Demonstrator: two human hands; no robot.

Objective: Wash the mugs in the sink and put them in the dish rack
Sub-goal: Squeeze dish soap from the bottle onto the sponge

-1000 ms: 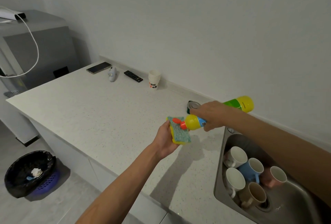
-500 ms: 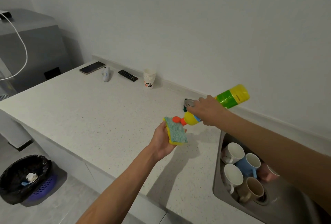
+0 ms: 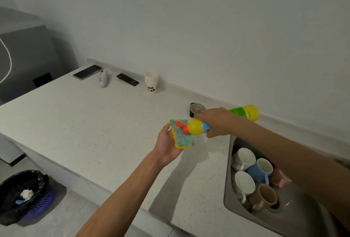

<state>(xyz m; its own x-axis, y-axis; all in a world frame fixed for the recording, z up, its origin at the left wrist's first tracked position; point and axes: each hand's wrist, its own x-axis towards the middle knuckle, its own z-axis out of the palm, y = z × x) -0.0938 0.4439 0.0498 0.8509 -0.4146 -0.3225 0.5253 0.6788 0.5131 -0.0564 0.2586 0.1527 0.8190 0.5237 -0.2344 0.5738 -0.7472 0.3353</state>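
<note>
Right hand (image 3: 217, 122) tips bottle (image 3: 198, 127) over sponge (image 3: 182, 138).

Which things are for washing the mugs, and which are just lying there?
For the job: sponge, held by the left hand; soap bottle, held by the right hand; mugs; sink.
Just lying about: phone, remote, paper cups, bin.

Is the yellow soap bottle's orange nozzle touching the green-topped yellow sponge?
Cannot tell: in the head view the orange nozzle overlaps the green-topped yellow sponge; no gap or contact shows.
</note>
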